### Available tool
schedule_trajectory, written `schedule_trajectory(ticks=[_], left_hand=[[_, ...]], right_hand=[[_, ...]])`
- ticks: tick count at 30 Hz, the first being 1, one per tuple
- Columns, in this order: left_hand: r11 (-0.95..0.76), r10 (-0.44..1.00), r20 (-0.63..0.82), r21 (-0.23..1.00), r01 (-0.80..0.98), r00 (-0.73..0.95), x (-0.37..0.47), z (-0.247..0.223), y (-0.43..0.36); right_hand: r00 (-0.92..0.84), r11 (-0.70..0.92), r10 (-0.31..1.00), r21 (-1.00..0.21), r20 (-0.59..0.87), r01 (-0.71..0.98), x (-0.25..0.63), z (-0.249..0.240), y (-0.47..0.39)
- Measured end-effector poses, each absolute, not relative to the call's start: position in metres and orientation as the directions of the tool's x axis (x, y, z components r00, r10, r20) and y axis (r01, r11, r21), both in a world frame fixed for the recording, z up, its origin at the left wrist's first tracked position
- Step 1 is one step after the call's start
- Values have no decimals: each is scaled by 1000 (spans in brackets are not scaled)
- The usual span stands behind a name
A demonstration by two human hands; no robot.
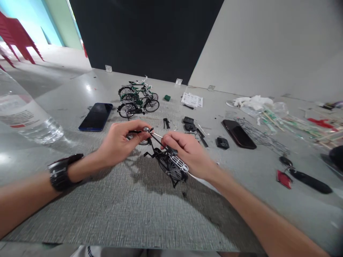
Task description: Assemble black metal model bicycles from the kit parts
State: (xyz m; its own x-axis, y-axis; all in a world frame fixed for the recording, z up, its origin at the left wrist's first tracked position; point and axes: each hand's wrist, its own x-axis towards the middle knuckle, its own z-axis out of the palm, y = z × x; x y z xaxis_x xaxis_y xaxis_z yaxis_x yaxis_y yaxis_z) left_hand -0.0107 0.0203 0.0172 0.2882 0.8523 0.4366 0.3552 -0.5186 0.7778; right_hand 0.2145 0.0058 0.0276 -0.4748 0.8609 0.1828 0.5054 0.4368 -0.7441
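Note:
A small black model bicycle [158, 153] stands tilted on the grey textured mat, between my two hands. My left hand [122, 141] is closed at its front end, with thumb and forefinger pinching near the handlebar and a small silver headlamp [146, 129]. My right hand [189, 151] is closed above the frame and beside the saddle. Its fingertips hold a thin silver rod [158, 135] that reaches toward the handlebar; the rod's other end is hidden. Behind the saddle sits a silver rear rack [180, 163]. My left fingers cover part of the front wheel.
Several assembled model bicycles [138, 98] stand at the back. A blue phone [95, 116] and water bottle [29, 110] are at left. Rightward lie black parts [189, 123], a dark phone [238, 134], wire pieces [259, 134], keys [286, 162] and plastic scraps [278, 110].

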Motion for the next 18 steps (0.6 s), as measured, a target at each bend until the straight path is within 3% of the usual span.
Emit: schedule_trajectory(ticks=[5,8,10,12,18], left_hand=[[-401,898,353,903,157,263,-4,14,19],[-379,901,339,918,114,270,-2,12,18],[-374,901,337,922,97,272,-2,10,17],[-377,900,342,921,93,269,-2,10,16],[-383,903,342,915,126,261,-3,11,16]], right_hand=[[-603,713,696,-276,391,644,226,21,6],[-635,705,620,28,460,708,231,20,2],[-640,685,594,110,487,720,230,19,0],[-652,718,576,77,493,692,229,16,-1],[-576,746,662,-349,479,568,224,3,1]])
